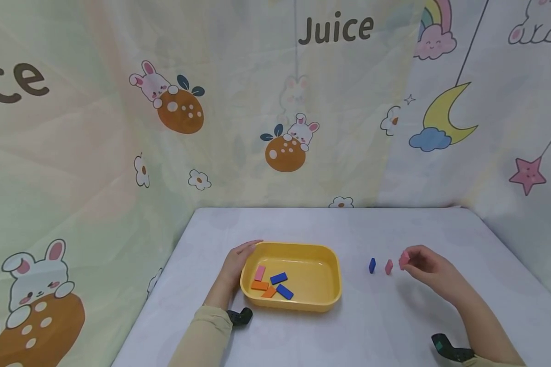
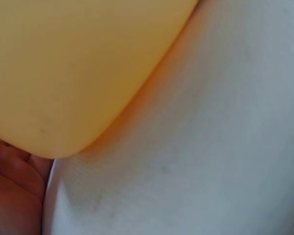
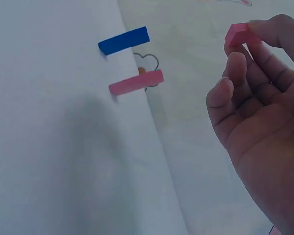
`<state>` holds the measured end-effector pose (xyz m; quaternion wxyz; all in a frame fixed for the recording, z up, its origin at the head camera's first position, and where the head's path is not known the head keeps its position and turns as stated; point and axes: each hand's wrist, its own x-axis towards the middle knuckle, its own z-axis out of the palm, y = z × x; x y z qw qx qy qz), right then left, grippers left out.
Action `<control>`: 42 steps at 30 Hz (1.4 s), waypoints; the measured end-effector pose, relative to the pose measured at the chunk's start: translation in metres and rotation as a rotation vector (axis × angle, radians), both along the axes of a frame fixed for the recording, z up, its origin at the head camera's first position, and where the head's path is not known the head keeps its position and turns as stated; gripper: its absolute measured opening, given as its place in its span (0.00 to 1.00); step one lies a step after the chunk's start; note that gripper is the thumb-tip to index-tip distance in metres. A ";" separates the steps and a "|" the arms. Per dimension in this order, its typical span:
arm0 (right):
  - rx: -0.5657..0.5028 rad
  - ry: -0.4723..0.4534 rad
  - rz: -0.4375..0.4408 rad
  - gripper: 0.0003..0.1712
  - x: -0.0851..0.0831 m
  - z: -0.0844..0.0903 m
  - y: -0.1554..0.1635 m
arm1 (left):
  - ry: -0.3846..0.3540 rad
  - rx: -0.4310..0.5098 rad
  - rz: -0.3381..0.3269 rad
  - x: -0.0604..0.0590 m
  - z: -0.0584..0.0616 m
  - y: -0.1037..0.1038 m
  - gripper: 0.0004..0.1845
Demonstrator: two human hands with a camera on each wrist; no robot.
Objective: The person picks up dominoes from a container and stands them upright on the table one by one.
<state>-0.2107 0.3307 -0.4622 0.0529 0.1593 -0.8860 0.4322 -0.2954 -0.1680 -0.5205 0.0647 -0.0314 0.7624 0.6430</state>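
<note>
Right hand (image 1: 429,270) is raised a bit over the white table (image 1: 395,316), thumb & fingertips (image 3: 264,29) pinching a small pink rectangular block (image 1: 403,260) by its end; other fingers curl loosely under it. In the right wrist view the block sits at the top of the hand, clear of the table surface.

Just left of that hand, two more blocks stand on edge on the table, in a row: a pink standing block (image 1: 389,266) nearest the hand, then a blue standing block (image 1: 372,265) beside it, a small gap btwn them. Neither touches the hand.

Left hand (image 1: 236,265) lies against the left outer wall of the yellow plastic tray (image 1: 335,270), fingers fairly straight and together, fingertips reaching round the tray's far left corner; it presses on the wall rather than gripping it, as far as the head view shows. Left wrist view is filled by the tray's yellow wall w/ a bit of palm at the bottom left, too close to tell more.

Inside the tray, near its left-front part, lie five flat pieces: a pink piece (image 1: 259,273), two orange pieces (image 1: 259,285) & two blue pieces (image 1: 278,278), close together, some touching.

Tray sits center-left on the table, well apart from the standing blocks. Cartoon-print cloth backdrop (image 1: 275,102) w/ rabbits & the word "Juice" hangs behind
</note>
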 end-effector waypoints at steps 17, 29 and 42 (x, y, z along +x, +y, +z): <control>0.255 -0.164 -0.150 0.23 -0.017 -0.038 0.026 | -0.003 -0.015 -0.011 -0.001 -0.001 0.000 0.20; 0.280 -0.162 -0.163 0.22 -0.020 -0.047 0.026 | 0.008 0.014 0.005 -0.001 -0.003 -0.001 0.20; 0.319 -0.178 -0.172 0.21 -0.025 -0.052 0.025 | -0.027 0.020 0.009 -0.002 -0.004 0.000 0.19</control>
